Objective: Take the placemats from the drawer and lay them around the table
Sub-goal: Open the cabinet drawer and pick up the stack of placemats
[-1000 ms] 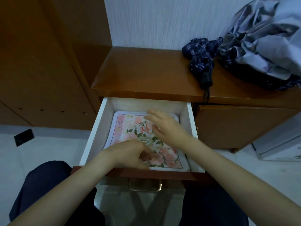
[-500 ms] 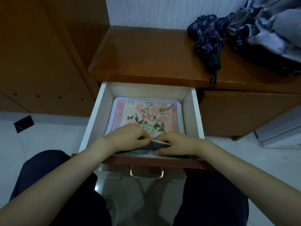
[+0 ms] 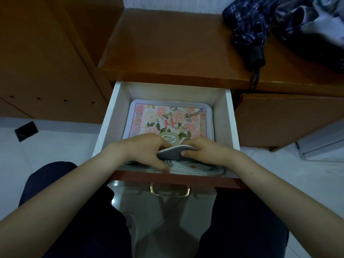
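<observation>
The drawer [image 3: 230,116] stands pulled out from under the cabinet top [image 3: 167,45], with its handle [image 3: 169,190] on the front edge nearest the person. A stack of placemats [image 3: 167,118] lies flat inside, filling most of its floor. The left hand [image 3: 147,151] and right hand [image 3: 202,151] meet at the near edge of the stack, where the top mat's edge [image 3: 172,154] is turned up between them. A folded umbrella [image 3: 249,30] lies on the cabinet top at the right, behind the drawer, with a heap of cloth [image 3: 312,25] to its right. A tall cabinet [image 3: 46,53] stands left of the drawer.
</observation>
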